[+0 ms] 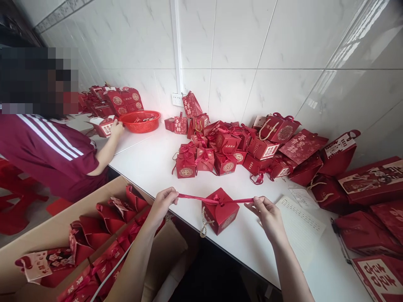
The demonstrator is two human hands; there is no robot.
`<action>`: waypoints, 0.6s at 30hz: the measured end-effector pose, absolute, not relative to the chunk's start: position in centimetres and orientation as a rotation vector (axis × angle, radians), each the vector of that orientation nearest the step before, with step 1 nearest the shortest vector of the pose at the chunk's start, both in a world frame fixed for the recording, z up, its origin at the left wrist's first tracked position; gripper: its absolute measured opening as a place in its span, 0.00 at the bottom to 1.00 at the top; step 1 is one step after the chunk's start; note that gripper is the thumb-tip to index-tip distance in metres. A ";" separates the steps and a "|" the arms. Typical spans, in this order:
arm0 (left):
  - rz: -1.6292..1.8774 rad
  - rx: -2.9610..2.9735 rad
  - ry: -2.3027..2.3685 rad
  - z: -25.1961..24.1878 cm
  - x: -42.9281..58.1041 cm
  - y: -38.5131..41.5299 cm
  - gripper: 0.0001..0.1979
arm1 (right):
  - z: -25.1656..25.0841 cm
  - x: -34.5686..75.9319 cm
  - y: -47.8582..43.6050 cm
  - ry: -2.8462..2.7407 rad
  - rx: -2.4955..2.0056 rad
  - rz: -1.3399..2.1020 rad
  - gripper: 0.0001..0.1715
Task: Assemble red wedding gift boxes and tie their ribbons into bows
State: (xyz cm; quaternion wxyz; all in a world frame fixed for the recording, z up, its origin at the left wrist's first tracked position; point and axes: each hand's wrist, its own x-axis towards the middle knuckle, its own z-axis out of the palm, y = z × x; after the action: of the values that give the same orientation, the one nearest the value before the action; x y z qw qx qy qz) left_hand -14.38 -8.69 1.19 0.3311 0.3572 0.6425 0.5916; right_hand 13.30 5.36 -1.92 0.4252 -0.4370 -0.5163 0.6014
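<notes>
A red gift box (224,218) with a gold emblem stands near the front edge of the white table. Across its top runs a red ribbon (193,197), knotted at the middle and stretched out to both sides. My left hand (165,201) pinches the ribbon's left end. The right end is pinched between the thumb and fingers of my right hand (266,214). A twisted gold cord (204,224) hangs down the box's left side. Neither hand touches the box itself.
Several finished-looking red boxes (226,140) are piled by the wall. At left, a person (53,155) handles a small box (105,126) beside a red basket (140,121). A carton (119,186) of red boxes stands lower left. A written sheet (300,226) lies at right.
</notes>
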 end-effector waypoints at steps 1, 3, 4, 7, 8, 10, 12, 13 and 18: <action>1.573 0.914 1.665 1.2 -14.6 -8.7 0.13 | -1.9 13.5 5.5 -1.263 -1.080 1.491 0.28; 1.629 0.874 1.643 1.3 -14.9 -8.7 0.13 | -1.8 13.7 5.7 -1.221 -1.039 1.453 0.27; 1.655 0.854 1.629 1.4 -15.0 -8.6 0.13 | -1.7 13.8 5.8 -1.201 -1.017 1.433 0.27; 1.733 0.797 1.571 2.0 -15.2 -8.5 0.14 | -1.2 13.9 6.1 -1.143 -0.980 1.380 0.28; 1.757 0.779 1.553 2.3 -15.1 -8.5 0.14 | -1.0 13.9 6.2 -1.131 -0.977 1.365 0.28; 1.803 0.735 1.537 2.9 -15.1 -8.5 0.15 | -0.7 14.0 6.3 -1.117 -0.970 1.333 0.28; 1.882 0.665 1.515 3.3 -15.2 -8.6 0.14 | -0.5 14.2 6.5 -1.092 -0.955 1.292 0.28; 1.935 0.617 1.491 3.5 -15.4 -8.6 0.13 | -0.4 14.4 6.7 -1.066 -0.948 1.271 0.27; 2.082 0.439 1.373 3.9 -16.0 -8.6 0.09 | -0.4 15.4 7.2 -0.958 -0.931 1.251 0.24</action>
State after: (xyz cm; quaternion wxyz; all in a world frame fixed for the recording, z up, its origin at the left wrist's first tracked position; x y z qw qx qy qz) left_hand -15.99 -8.62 3.87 0.3000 0.1653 0.5172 0.7843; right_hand 15.43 7.21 -0.37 0.6097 -0.4032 -0.4148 0.5419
